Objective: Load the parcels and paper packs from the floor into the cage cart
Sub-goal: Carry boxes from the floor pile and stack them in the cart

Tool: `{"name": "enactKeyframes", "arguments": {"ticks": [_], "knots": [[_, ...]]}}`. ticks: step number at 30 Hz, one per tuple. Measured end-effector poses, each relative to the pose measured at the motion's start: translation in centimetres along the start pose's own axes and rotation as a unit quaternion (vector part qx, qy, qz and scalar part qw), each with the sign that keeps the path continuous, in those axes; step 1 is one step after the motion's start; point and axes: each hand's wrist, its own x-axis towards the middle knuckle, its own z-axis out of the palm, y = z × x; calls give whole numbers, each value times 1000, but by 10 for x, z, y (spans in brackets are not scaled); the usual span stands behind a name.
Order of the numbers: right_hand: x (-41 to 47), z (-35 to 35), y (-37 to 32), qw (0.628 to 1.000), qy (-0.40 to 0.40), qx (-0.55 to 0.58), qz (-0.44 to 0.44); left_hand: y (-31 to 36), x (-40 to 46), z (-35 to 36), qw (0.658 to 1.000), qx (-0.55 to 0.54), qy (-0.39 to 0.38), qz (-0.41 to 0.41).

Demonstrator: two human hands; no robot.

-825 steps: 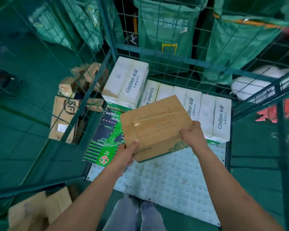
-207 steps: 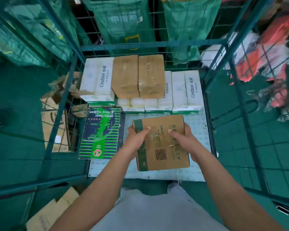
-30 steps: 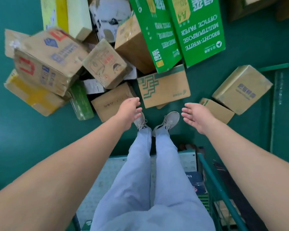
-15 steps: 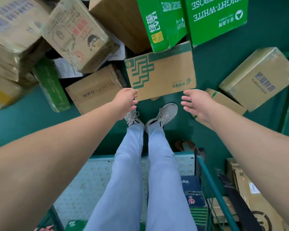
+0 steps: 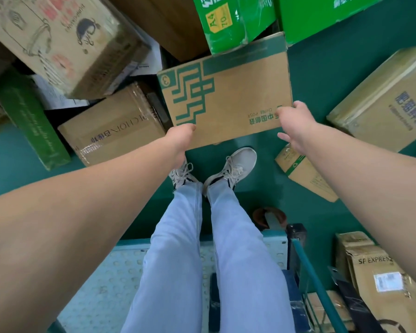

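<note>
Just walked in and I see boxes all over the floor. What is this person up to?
A person is bending over a pile of parcels on the green floor. Their left hand and right hand grip opposite ends of a China Post box, ready to lift it. The cage cart stands right behind their feet.

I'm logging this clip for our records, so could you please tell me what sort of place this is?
Probably a parcel sorting depot or mailroom. Courier cartons lie heaped on a green floor, among them a China Post carton and an SF Express parcel. Packs of A4 office paper lie with them, and a cage cart stands behind.
</note>
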Motion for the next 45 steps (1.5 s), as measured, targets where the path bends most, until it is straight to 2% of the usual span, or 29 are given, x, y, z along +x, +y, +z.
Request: {"name": "enactKeyframes", "arguments": {"ticks": [6,12,20,26,31,36,45], "knots": [[-1,7,4,1000,-5,11,1,-6,9,-7,999,-40,-8,-14],[-71,-4,-2,999,-13,17,-24,-16,-17,-51,997,-73,0,2],[-237,-8,-23,998,-24,2,-60,-31,-145,-151,991,-117,3,64],[-379,0,-46,988,-26,-20,-150,-49,-278,-238,976,-162,51,135],[-463,11,-78,970,-52,-58,-232,-65,-369,-309,945,-262,87,174],[-531,21,-90,929,-107,-134,-328,-105,-434,-353,904,-355,98,215],[-629,18,-88,854,-215,-211,-424,-207,-522,-346,799,-507,205,252]]}}
